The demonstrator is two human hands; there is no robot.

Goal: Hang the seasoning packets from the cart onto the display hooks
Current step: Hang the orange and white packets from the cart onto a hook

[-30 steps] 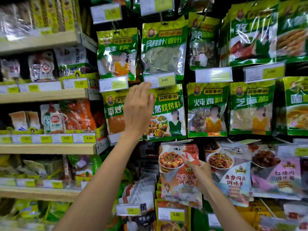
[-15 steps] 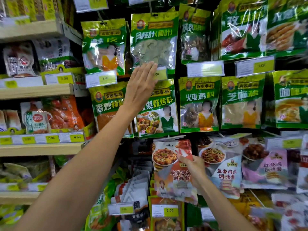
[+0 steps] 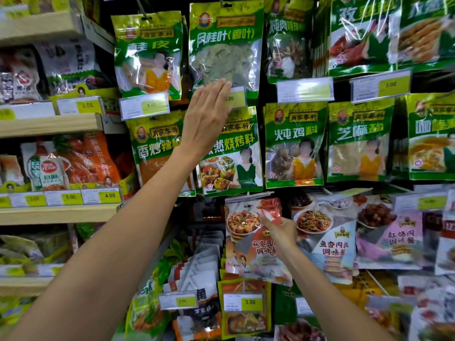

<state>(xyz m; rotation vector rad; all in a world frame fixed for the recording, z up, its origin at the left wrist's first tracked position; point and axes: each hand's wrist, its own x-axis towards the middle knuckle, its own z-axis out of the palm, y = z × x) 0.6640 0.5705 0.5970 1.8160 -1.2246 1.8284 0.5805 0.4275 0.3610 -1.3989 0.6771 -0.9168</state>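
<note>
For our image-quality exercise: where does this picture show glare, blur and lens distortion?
Head view: glare streaks the glossy green packet at top right; the lower right packets are blurred; the wooden shelves at left slant, likely wide-lens distortion.

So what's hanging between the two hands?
In the head view, a green packet picturing grilled food hangs between the left hand and the right hand, which pinches a red packet.

Setting: retail shop, grocery aisle. Green seasoning packets (image 3: pixel 225 45) hang in tight rows across the centre and right of frame, and lower centre shows them several copies deep. Yellow-and-white price labels (image 3: pixel 144 105) reading 5.00 and 3.00 sit beneath the rows. At left, wooden shelves (image 3: pixel 49 124) hold bagged goods, with shelf-edge tags (image 3: pixel 102 196) reading 4.00 and 5.00.
</note>
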